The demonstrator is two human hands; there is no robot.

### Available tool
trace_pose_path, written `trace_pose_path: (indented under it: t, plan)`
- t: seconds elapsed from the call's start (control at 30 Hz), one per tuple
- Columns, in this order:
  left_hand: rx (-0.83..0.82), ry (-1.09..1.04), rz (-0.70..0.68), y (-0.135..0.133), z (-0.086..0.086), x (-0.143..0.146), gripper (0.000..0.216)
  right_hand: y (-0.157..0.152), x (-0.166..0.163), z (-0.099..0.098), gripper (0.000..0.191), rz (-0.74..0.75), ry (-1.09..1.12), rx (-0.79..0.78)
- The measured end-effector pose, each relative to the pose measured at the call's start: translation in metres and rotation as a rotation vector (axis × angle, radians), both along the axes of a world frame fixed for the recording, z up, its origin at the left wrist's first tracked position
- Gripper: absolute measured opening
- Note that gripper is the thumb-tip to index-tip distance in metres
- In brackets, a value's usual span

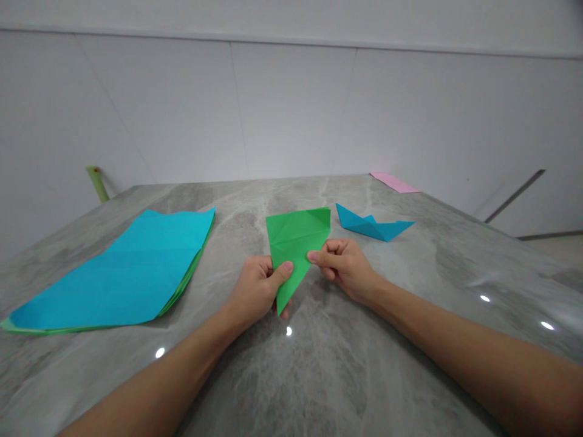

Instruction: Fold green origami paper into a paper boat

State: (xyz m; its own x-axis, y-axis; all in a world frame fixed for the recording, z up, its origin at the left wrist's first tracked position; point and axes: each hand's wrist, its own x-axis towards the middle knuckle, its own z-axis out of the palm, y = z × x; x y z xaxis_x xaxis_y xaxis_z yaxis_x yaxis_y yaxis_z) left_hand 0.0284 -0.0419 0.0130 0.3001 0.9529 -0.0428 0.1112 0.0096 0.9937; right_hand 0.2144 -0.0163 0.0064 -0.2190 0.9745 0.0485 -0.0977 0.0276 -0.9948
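**Folded green paper sheet [296,241], held between two bare hands above a grey marble tabletop [319,376].**

Sheet: creased, tapering to a point toward the person, tilted, lying between the hands. Left hand [255,290]: closed on the sheet's lower left edge, thumb [281,272] pressed across the front, other fingers curled behind. Right hand [344,267]: gripping the right edge between forefinger and thumb, remaining fingers curled inward. Nearby on the tabletop: blue origami boat [371,223] just beyond the right hand; stack of creased cyan and green paper sheets [113,273] well left of the left hand; pink paper strip [394,182] at the far edge. Yellow-green post [98,183] stands beyond the far left corner.
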Motion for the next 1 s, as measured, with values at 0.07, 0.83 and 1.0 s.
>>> trace_pose_path:
  t: [0.07,0.83,1.0]
  plan:
    - [0.018,0.018,-0.019,0.001,-0.001,-0.001,0.046,0.003,0.003,0.002,0.045,-0.029,0.009,0.019]
    - [-0.153,-0.207,0.104,0.006,-0.006,0.006,0.034,0.002,0.001,-0.001,0.046,0.062,-0.136,0.086]
    - [-0.13,-0.231,0.09,0.006,-0.008,0.005,0.037,0.001,-0.001,-0.001,0.046,0.052,-0.127,0.064]
